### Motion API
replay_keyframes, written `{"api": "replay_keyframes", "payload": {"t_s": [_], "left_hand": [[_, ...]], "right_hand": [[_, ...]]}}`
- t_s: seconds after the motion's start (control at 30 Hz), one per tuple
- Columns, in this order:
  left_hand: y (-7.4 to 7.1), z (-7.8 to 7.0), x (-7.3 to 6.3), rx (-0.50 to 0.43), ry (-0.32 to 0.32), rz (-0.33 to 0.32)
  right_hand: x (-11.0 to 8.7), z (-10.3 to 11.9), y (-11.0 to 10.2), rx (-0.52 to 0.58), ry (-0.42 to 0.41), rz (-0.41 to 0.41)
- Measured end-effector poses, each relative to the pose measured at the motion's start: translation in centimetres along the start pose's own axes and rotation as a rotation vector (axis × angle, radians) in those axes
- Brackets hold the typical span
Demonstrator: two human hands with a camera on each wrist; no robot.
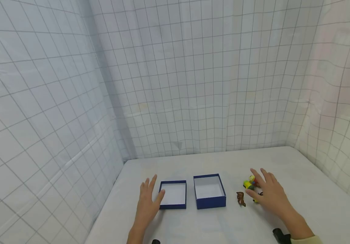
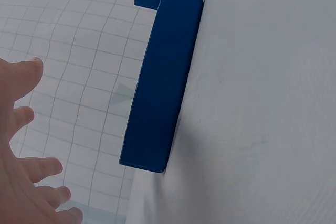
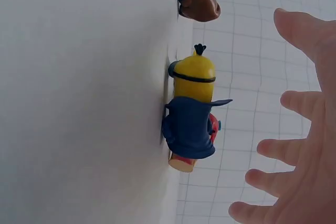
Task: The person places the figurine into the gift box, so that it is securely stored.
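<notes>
My left hand (image 1: 147, 205) hovers with fingers spread beside a shallow blue box lid (image 1: 172, 206), whose white inside faces up. In the left wrist view its blue side wall (image 2: 161, 80) stands apart from the fingers. My right hand (image 1: 269, 196), fingers spread and holding nothing, is over a group of small toy figures. Nearest to it lies a yellow minion figure (image 3: 190, 127) in dark blue clothing, mostly hidden by the hand in the head view. A brown animal-like figure (image 1: 240, 198), a yellow-green figure (image 1: 248, 185) and a red-and-yellow figure (image 1: 255, 181) lie around it.
A deeper blue box (image 1: 211, 203) with a white inside stands open between the lid and the figures. All of this is on a white-covered table (image 1: 205, 227). White grid-patterned curtains (image 1: 187, 84) hang behind and on both sides.
</notes>
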State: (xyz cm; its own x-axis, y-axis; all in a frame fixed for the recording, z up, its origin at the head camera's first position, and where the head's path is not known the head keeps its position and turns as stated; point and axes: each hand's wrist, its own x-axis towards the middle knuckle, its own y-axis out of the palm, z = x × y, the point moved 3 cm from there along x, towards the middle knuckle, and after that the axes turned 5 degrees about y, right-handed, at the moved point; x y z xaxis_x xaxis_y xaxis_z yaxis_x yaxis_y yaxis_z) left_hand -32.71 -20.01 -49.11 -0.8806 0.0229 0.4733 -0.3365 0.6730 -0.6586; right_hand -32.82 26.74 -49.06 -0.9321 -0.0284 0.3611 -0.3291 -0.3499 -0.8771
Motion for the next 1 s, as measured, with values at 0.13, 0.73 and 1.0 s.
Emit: {"api": "replay_keyframes", "payload": {"t_s": [0.13,0.73,1.0], "left_hand": [[0.0,-0.5,-0.1,-0.088,-0.011,-0.011],[1.8,-2.7,-0.2,-0.304,-0.020,0.035],[2.7,-3.7,-0.4,-0.354,0.003,0.081]], "right_hand": [[-0.1,0.9,0.3,0.059,-0.023,0.014],[-0.6,3.2,0.7,0.150,-0.130,-0.008],[-0.7,3.6,1.2,0.192,-0.156,0.018]]}}
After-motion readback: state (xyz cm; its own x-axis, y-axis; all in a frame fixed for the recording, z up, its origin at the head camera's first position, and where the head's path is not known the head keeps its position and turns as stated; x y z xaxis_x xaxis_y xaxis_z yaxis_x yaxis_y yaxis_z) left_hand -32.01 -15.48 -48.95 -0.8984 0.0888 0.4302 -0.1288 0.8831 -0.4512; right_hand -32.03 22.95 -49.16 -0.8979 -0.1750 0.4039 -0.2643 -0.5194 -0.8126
